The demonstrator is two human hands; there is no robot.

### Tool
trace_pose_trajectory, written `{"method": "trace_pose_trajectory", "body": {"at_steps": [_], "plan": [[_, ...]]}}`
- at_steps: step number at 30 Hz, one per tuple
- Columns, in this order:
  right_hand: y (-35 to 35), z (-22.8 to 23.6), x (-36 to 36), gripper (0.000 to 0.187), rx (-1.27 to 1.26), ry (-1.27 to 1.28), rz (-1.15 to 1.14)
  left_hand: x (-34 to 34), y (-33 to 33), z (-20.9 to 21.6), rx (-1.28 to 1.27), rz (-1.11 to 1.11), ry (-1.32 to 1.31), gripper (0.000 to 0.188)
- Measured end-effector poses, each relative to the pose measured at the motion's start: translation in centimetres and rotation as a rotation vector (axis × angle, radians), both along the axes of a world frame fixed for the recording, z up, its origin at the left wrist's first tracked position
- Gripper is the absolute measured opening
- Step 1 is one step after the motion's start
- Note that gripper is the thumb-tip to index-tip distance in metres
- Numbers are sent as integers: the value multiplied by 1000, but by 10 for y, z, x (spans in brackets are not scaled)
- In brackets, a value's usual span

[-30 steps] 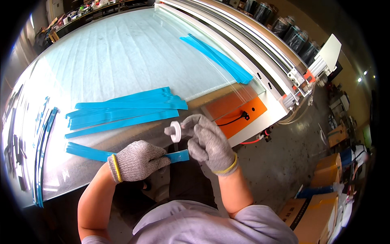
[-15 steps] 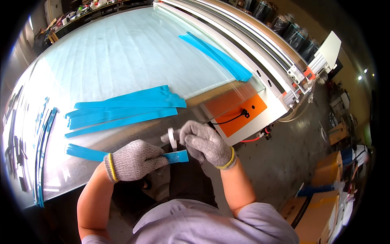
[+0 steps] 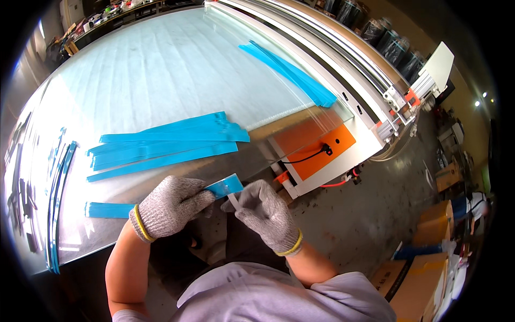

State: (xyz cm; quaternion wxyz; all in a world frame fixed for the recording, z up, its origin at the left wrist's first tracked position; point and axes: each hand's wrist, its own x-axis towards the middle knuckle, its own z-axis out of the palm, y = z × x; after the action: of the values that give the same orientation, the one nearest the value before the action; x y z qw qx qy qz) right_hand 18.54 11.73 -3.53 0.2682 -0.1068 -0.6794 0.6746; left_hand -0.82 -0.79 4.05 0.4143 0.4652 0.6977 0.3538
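My left hand (image 3: pixel 170 208), in a grey knit glove with a yellow cuff, is closed round a bundle of blue strips (image 3: pixel 227 185). One end sticks out past the thumb; the other end (image 3: pixel 109 210) reaches left over the table. My right hand (image 3: pixel 268 216), gloved alike, has its fingers curled at the strips' right end. A narrow whitish strip (image 3: pixel 234 201), which looks like tape, runs between the blue end and my right fingertips. Beyond my hands, several fanned blue strips (image 3: pixel 166 144) lie on the glass-like tabletop (image 3: pixel 177 70).
More blue strips (image 3: pixel 289 72) lie at the far right of the table. Dark and blue narrow strips (image 3: pixel 56 209) lie at the left. A white machine rail (image 3: pixel 322 70) borders the right side, near an orange panel (image 3: pixel 327 153) with a black cable. Cardboard boxes (image 3: pixel 418 284) stand on the floor.
My left hand has tilted the blue strips' right end upward. My right hand has moved down, and the whitish strip, earlier standing upright as a loop, now lies against the blue end.
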Motion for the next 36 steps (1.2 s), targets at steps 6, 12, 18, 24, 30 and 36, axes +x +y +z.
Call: {"method": "trace_pose_trajectory", "body": {"at_steps": [6, 12, 18, 24, 30, 36], "plan": [[-8, 1, -20, 24, -138, -101, -206, 3, 4, -1, 72, -31, 154, 22], [-14, -5, -45, 21, 316, 154, -435, 19, 12, -5, 386, 151, 612, 23], [-20, 12, -40, 17, 281, 79, -352, 28, 4, -9, 591, 158, 597, 17], [-2, 24, -44, 3, 561, 128, -525, 42, -15, 9, 901, 58, 634, 14], [26, 23, -18, 22, 294, 176, -606, 30, -17, 10, 617, 227, 650, 13], [5, 20, -23, 51, 219, 288, -128, 32, 1, -4, 504, 81, 813, 20]]}}
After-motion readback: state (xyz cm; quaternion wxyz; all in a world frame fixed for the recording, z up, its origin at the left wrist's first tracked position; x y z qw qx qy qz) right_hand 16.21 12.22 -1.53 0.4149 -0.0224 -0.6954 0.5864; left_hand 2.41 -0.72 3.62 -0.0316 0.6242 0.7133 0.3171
